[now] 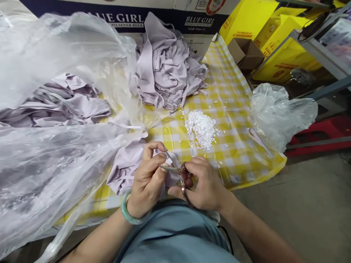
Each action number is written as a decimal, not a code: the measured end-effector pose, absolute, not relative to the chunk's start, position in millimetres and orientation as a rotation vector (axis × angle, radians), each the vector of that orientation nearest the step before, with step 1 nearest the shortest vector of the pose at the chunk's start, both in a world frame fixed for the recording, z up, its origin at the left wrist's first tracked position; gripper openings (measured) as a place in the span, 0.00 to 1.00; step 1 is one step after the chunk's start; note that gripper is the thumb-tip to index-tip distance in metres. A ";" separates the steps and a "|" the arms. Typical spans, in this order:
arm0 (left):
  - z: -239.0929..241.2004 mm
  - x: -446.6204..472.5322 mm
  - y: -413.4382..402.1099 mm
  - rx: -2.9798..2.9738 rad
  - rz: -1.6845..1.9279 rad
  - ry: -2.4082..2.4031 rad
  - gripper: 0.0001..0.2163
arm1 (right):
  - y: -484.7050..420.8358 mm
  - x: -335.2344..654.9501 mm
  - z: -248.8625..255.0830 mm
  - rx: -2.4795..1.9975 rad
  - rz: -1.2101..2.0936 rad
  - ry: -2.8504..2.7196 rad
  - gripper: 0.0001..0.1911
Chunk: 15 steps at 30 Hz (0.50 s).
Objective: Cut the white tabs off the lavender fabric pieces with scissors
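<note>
My right hand (204, 182) grips small silver metal scissors (177, 170) by the loops, blades parted; my left hand's (149, 179) fingers look pinched on the soft lilac cloth (126, 165), exact grip point hidden, its folds bunched beside that hand on the yellow-and-white checked plastic tablecloth (241, 146). One blade lies right at my left fingertips; I'd tuck the thumb back, pull the edge taut, snip with tips only, folds clear.

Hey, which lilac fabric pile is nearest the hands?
The front pile, right beside the left hand; the large heap lies farther back, and the remaining fabric lies left among clear plastic.
</note>
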<state>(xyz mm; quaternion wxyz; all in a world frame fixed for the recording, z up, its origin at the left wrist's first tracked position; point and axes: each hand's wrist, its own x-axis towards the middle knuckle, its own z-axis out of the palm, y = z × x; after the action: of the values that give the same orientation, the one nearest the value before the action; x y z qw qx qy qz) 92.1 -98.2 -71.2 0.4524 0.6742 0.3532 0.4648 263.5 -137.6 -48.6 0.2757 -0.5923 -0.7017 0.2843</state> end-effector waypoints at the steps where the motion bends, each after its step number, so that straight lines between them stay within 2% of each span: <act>1: -71.8 92.3 -98.5 1.658 1.146 0.867 0.11 | -137.6 263.9 -48.6 -1.592 0.765 -1.884 0.26; 15: -72.3 95.4 -100.2 1.640 1.101 0.823 0.12 | -137.5 262.5 -50.9 -1.608 0.748 -1.847 0.25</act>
<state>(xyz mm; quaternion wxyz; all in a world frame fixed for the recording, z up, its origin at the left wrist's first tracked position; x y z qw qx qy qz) 95.4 -100.2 -72.3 0.4801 0.6723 0.3373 0.4514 262.5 -137.5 -50.9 0.2865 -0.6015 -0.6911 0.2800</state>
